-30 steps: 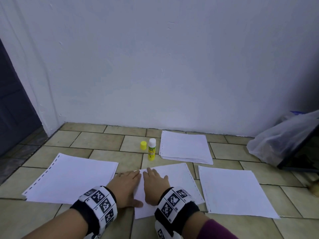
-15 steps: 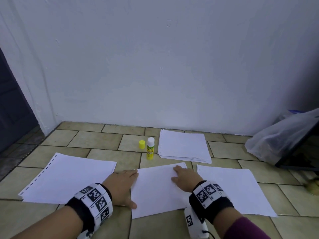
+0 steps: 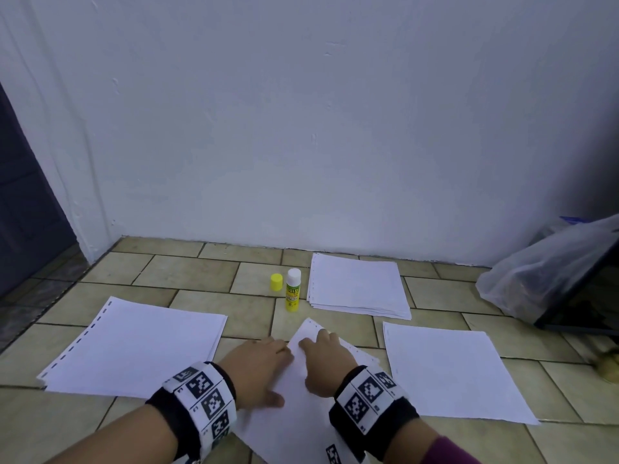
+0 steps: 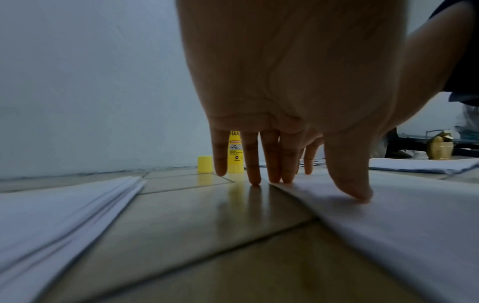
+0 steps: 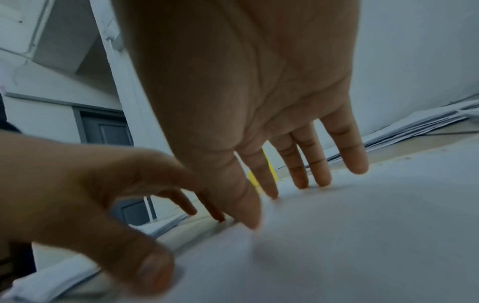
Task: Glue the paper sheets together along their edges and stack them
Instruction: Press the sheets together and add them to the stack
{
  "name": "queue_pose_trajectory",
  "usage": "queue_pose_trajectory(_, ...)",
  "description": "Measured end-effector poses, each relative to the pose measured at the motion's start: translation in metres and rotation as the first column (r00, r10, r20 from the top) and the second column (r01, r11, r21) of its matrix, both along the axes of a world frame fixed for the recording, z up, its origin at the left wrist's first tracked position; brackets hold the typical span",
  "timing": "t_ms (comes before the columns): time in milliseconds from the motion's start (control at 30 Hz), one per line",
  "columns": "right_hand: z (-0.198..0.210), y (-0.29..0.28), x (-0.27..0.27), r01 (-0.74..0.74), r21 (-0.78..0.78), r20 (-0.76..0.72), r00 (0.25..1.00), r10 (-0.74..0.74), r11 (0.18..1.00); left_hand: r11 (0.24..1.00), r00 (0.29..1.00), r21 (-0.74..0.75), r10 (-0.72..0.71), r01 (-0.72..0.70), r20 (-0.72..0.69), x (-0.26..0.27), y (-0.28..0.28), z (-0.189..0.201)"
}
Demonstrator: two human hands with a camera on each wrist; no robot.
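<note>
On the tiled floor, nearest the camera, a white sheet lies turned at an angle, one corner pointing toward the wall. Both hands rest on it with flat, spread fingers, neither grip closed round anything: the left hand sits at its left edge, thumb on the paper and some fingertips on the tile, and the right hand presses near the far corner. A paper stack lies to the left, a single sheet to the right. Farther off stand an uncapped glue stick, its yellow cap beside it, and another paper pile near the wall.
</note>
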State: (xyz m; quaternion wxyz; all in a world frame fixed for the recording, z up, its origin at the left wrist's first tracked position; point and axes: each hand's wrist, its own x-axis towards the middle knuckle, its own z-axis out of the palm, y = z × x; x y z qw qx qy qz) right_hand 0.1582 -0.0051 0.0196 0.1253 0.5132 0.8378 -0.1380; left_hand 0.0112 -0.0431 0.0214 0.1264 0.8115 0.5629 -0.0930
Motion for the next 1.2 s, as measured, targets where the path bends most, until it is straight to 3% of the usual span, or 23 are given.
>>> queue_pose_trajectory(100, -0.005, -0.005, -0.008, 0.034, 0.027, -0.026, 0.999, -0.034, 0.999, 1.000, 1.000, 0.007, 0.025, -0.025, 0.002, -0.002, -0.002, 0.003)
queue_pose_trajectory(233, -0.008, -0.008, -0.018, -0.041, 0.039, -0.001, 0.999, 0.041, 0.998, 0.995, 0.996, 0.046, 0.086, -0.085, -0.023, -0.003, -0.002, 0.003)
queue_pose_trajectory(467, -0.004, 0.002, -0.013, -0.161, -0.129, -0.044, 0.987, 0.157, 0.978, 0.990, 0.991, -0.037, 0.136, -0.135, 0.010, -0.011, -0.001, -0.003)
queue_pose_trajectory(800, 0.000, 0.032, 0.046, 0.114, -0.117, -0.025, 0.993, -0.118, 0.987, 0.993, 0.993, -0.043, 0.111, -0.113, -0.036, -0.012, -0.002, -0.002)
queue_pose_trajectory(1067, 0.008, 0.017, 0.028, 0.012, 0.007, 0.186, 0.982, -0.013, 1.000, 0.992, 0.982, 0.001, 0.126, -0.127, -0.142, -0.012, 0.007, 0.016)
queue_pose_trajectory(1133, 0.008, 0.014, 0.019, -0.066, 0.002, 0.199, 0.978, 0.065, 0.998, 0.995, 0.990, 0.001, 0.101, -0.102, -0.102, -0.014, 0.012, 0.019)
queue_pose_trajectory(1200, 0.006, 0.010, 0.012, -0.136, -0.003, 0.118, 0.984, 0.135, 0.991, 0.998, 0.999, -0.037, 0.052, -0.052, -0.006, -0.018, 0.017, 0.013)
